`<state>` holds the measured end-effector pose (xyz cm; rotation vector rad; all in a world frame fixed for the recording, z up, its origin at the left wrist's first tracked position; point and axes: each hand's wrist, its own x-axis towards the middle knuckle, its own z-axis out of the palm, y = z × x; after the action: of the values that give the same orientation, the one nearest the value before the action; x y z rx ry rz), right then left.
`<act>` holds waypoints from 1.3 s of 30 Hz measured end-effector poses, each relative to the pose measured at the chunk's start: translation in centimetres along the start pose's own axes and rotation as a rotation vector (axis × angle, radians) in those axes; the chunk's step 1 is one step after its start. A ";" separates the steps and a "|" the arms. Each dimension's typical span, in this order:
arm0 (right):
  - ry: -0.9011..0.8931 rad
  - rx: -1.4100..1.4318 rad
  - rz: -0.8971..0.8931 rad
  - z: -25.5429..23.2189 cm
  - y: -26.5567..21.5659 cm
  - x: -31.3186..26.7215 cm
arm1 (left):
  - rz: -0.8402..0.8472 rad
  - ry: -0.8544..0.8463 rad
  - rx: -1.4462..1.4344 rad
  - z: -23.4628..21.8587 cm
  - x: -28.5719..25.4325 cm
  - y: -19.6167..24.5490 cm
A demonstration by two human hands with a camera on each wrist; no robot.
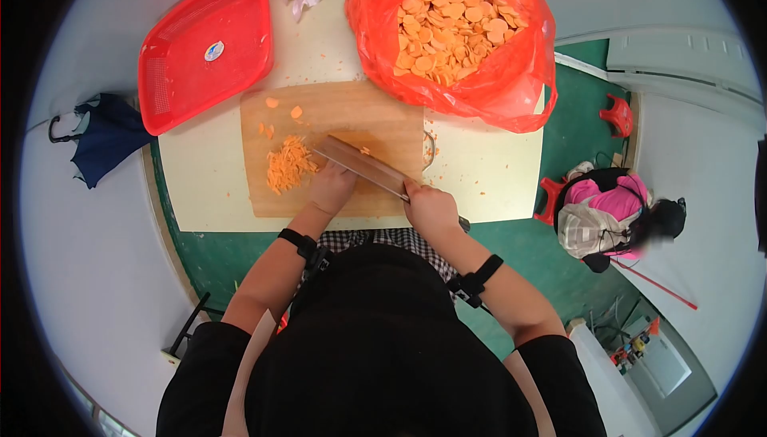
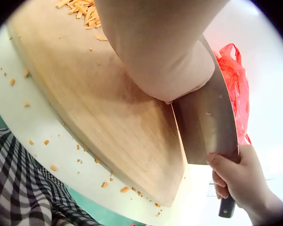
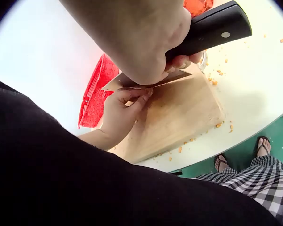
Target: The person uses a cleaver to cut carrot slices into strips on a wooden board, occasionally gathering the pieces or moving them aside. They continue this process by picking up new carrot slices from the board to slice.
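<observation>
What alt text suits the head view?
A person's right hand grips a broad metal cleaver beside their left hand, over a rectangular wooden board with piled orange shreds; beyond are a red plastic basket and a red plastic bag of round orange slices.

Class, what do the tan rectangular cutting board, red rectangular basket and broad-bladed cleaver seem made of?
Cutting board: smooth wood, by its grain lines. Red basket: probably plastic, slightly glossy, by its moulded, perforated side. Cleaver: blade likely smooth steel, by its grey sheen.
</observation>
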<state>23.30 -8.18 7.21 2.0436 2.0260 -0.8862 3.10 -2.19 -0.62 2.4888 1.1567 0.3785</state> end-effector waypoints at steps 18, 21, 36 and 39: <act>0.002 0.023 0.001 -0.8 0.6 -1.6 | -0.009 -0.023 -0.002 0.5 -0.2 -0.4; -0.018 0.022 0.001 -0.7 0.8 -1.3 | 0.013 0.007 0.007 0.5 -0.1 -0.4; -0.009 0.069 0.016 -0.7 1.0 -1.3 | 0.024 0.072 -0.017 0.1 0.5 0.1; -0.012 0.064 0.020 -0.7 1.2 -1.5 | 0.028 0.070 -0.023 0.0 0.5 0.1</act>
<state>24.79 -9.27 8.20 2.0825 1.9928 -0.9688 3.46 -1.80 -0.52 2.4925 1.1381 0.4870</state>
